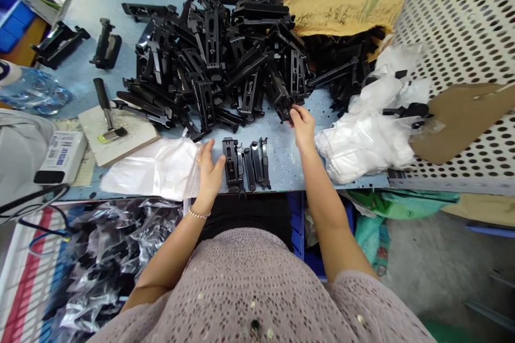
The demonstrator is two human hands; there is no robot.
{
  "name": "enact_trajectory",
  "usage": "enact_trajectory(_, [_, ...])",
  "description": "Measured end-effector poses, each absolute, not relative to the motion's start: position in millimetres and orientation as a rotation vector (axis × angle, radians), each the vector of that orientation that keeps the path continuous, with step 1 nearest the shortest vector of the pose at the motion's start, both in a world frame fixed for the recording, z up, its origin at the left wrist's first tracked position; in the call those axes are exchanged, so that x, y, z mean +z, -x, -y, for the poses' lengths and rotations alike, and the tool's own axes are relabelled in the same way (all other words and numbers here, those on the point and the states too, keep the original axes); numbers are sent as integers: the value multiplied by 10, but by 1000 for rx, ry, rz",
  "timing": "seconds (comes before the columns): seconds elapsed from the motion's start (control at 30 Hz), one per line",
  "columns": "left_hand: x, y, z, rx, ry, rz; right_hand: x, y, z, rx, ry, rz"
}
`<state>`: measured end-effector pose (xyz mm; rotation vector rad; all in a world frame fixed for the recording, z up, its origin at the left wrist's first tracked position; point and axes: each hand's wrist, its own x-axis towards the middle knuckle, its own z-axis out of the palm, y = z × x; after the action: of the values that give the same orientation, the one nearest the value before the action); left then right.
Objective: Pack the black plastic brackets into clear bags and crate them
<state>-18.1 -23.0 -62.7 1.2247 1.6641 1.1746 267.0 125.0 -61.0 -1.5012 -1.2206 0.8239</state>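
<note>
Against the right hand [303,127] lies a black part [277,88].

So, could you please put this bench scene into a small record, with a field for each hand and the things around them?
Left hand: open, between white plastic and a short row of black parts
Right hand: fingertips at the near end of a black part; firmness of hold unclear
Centre: large jumbled pile of similar parts
Left side: dark-handled tool on a board
Right side: white bundle, yellow sack behind it
</note>
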Motion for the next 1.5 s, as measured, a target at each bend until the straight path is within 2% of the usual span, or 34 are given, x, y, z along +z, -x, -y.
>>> enact_trajectory(0.17, [-309,74,278,1337,-1474,-1573,-487,-2650,-862,1301,1265,423])
enact_trajectory(0.37, [-221,-131,227,1372,-1406,-1261,-323,-2580,-692,1582,1117,170])
enact_trajectory(0.5, [-121,-264,113,1304,-999,-979,-257,-2239,-341,1661,1048,296])
enact_trajectory(0.6, [6,-269,47,1260,-713,-932,-186,-1955,48,1719,1086,774])
enact_trajectory(0.67, [71,-210,62,1207,-654,-978,-112,-1870,197,1524,1181,1204])
enact_trajectory(0.8, [125,-97,230,1064,-707,-969,-10,-1910,70,662,1264,1787])
enact_trajectory(0.87, [130,-95,322,999,-721,-927,-14,-1930,-87,409,1195,1930])
enact_trajectory(0.93, [131,-117,379,999,-720,-914,-28,-1898,-192,375,1159,1990])
enact_trajectory(1.07, [132,-99,358,1108,-694,-958,-11,-1735,-87,799,1170,1890])
enact_trajectory(1.13, [135,-33,314,1136,-665,-995,-13,-1666,82,898,1037,1986])
enact_trajectory(1.33, [132,67,296,1058,-600,-1020,-282,-1571,453,313,787,2328])
enact_trajectory(1.43, [128,25,377,1079,-687,-1074,-368,-1547,506,316,780,2341])
enact_trajectory(1.5, [112,49,426,1112,-782,-1128,-343,-1513,530,435,801,2332])
